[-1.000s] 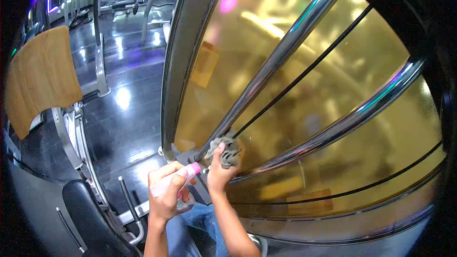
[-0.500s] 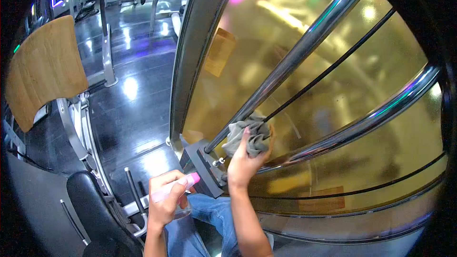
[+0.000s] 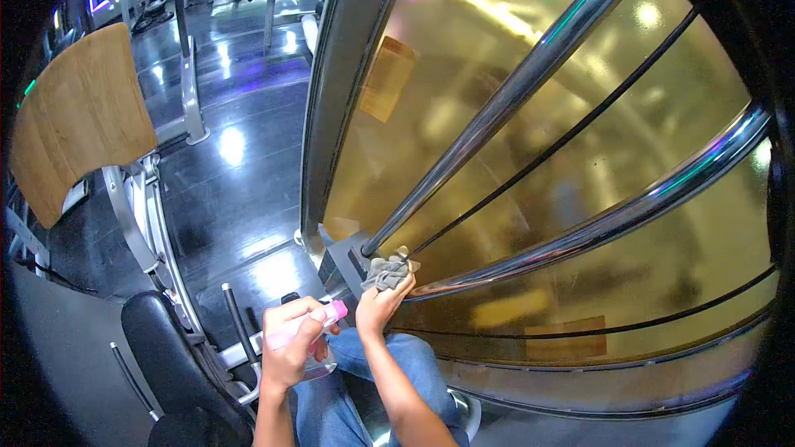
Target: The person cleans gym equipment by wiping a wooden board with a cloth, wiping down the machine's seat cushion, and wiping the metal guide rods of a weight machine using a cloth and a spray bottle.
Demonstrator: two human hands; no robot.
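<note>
My left hand [image 3: 290,348] is closed around a clear spray bottle [image 3: 319,366] with a pink nozzle, which points right. A crumpled grey cloth [image 3: 386,273] is in my right hand [image 3: 381,306], near the lower end of a black cable [image 3: 530,167]. Just above the cloth, a chrome bar [image 3: 489,120] meets a dark grey block [image 3: 341,258]. To the right, a second, curved chrome bar [image 3: 613,228] comes down towards my right hand. Behind the bars stands a yellow-tinted, see-through panel [image 3: 662,149].
A wooden board [image 3: 83,112] on a metal frame is at the left. Below it is a black padded seat [image 3: 170,348] with a lever [image 3: 236,319] beside it. The panel's dark frame [image 3: 339,74] rises up the middle. More gym equipment stands on the dark floor [image 3: 248,124].
My right hand went up the chrome bar and cable with the cloth, then came back down to their lower end. My left hand keeps its hold on the bottle. The view has shifted slightly.
</note>
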